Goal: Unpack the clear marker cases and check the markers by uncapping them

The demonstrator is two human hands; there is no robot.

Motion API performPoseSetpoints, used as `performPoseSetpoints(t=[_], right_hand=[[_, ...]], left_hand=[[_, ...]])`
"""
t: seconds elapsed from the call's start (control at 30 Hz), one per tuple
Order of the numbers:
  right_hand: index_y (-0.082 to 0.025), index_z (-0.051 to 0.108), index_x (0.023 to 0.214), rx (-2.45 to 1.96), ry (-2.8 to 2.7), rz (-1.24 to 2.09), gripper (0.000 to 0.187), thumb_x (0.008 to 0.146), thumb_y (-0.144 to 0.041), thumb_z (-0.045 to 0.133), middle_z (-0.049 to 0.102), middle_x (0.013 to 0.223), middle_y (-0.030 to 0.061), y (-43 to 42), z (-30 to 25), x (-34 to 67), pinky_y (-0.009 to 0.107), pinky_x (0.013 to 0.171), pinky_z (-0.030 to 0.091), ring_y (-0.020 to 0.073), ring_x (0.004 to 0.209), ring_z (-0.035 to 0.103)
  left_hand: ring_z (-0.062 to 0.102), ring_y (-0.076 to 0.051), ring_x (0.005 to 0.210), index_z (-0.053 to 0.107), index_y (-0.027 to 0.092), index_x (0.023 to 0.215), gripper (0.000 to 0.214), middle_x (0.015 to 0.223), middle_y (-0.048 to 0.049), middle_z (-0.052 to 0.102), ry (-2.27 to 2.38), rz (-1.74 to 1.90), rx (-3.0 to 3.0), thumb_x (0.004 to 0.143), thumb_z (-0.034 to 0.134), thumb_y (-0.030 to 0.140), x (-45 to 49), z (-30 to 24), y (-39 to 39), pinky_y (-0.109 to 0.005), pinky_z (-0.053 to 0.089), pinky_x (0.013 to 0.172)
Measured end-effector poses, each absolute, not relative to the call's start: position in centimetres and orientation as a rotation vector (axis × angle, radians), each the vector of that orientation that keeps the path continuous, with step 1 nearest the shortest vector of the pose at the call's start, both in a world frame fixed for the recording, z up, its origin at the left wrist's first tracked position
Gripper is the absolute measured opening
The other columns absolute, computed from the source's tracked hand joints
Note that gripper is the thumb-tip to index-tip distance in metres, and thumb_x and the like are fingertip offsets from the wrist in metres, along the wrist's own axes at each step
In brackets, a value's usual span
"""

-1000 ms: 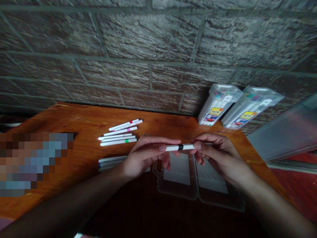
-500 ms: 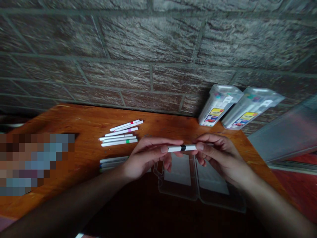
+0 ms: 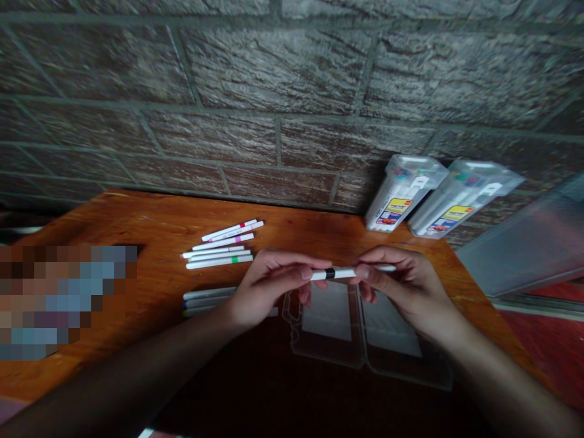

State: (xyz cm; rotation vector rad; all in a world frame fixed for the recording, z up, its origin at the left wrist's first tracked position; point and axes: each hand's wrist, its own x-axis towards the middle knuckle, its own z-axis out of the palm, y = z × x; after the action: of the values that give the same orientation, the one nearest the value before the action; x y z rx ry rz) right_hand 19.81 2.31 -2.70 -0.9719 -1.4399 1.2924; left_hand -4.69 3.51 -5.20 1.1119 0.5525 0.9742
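A white marker [image 3: 342,273] with a black band lies level between my two hands, above the table. My left hand [image 3: 278,277] pinches its left end between thumb and fingers. On the other side, my right hand [image 3: 396,277] grips it near the right, and the marker's tip pokes out past the fingers. Below my hands an opened clear plastic case [image 3: 326,348] with white paper inserts rests on the table. Several white markers [image 3: 221,260] with coloured bands lie in a loose group beyond my left hand. More markers [image 3: 207,298] sit partly hidden behind my left wrist.
Two filled clear marker cases [image 3: 392,201] stand upright by the stone-patterned wall [image 3: 319,73] at the back right. The wooden table [image 3: 155,237] has a blurred-out patch at its left. A grey translucent panel [image 3: 533,237] borders the right edge.
The marker has shifted slightly in my fingers, its black band now further left. More of its right end shows beyond my right fingers. Both hands stay in nearly the same place.
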Motion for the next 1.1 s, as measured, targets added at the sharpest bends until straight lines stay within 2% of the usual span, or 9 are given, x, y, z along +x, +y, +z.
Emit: performPoseSetpoints(t=[0.2, 0.5, 0.77, 0.87, 1.1], right_hand=[[-0.019, 0.082, 0.084, -1.04, -1.505, 1.173, 0.016, 0.084, -0.033, 0.089, 0.075, 0.062, 0.0005, 2.1, -2.7, 19.6, 0.015, 0.048, 0.055, 0.0088, 0.048, 0.065], [-0.021, 0.083, 0.091, -1.066, -1.585, 1.062, 0.01, 0.087, -0.031, 0.086, 0.076, 0.066, 0.0001, 2.0, -3.3, 19.6, 0.017, 0.048, 0.055, 0.01, 0.05, 0.068], [-0.022, 0.084, 0.096, -1.069, -1.667, 0.982, 0.011, 0.089, -0.03, 0.084, 0.078, 0.069, 0.0015, 1.8, -3.5, 19.6, 0.02, 0.047, 0.053, 0.0122, 0.05, 0.068], [-0.023, 0.084, 0.098, -1.077, -1.696, 0.991, 0.012, 0.09, -0.032, 0.083, 0.08, 0.074, 0.0029, 1.8, -3.7, 19.7, 0.022, 0.049, 0.055, 0.0135, 0.053, 0.069], [-0.024, 0.085, 0.096, -1.038, -1.704, 0.989, 0.009, 0.087, -0.026, 0.084, 0.08, 0.072, 0.0008, 1.8, -3.5, 19.3, 0.021, 0.053, 0.057, 0.0128, 0.055, 0.069]], left_hand=[[0.064, -0.011, 0.057, 0.086, 0.014, 0.109, 0.029, 0.076, -0.0085, 0.08, 0.668, 0.974, 1.219, 0.088, 0.084, 0.034, -4.5, -4.9, 3.5, -0.022, 0.05, 0.057], [0.067, -0.012, 0.062, 0.083, 0.011, 0.11, 0.032, 0.082, -0.0081, 0.081, 0.798, 0.986, 1.361, 0.087, 0.083, 0.033, -4.2, -5.0, 3.5, -0.021, 0.054, 0.06], [0.072, -0.014, 0.07, 0.082, 0.011, 0.103, 0.021, 0.088, -0.009, 0.082, 0.798, 1.095, 1.484, 0.09, 0.08, 0.027, -3.9, -5.3, 3.3, -0.02, 0.056, 0.063], [0.072, -0.014, 0.069, 0.082, 0.011, 0.101, 0.019, 0.087, -0.009, 0.082, 0.824, 1.114, 1.554, 0.09, 0.08, 0.026, -3.9, -5.4, 3.2, -0.019, 0.054, 0.061], [0.076, -0.018, 0.079, 0.082, 0.013, 0.102, 0.019, 0.094, -0.0098, 0.084, 0.819, 1.14, 1.667, 0.093, 0.077, 0.029, -3.9, -5.7, 3.1, -0.022, 0.057, 0.068]])
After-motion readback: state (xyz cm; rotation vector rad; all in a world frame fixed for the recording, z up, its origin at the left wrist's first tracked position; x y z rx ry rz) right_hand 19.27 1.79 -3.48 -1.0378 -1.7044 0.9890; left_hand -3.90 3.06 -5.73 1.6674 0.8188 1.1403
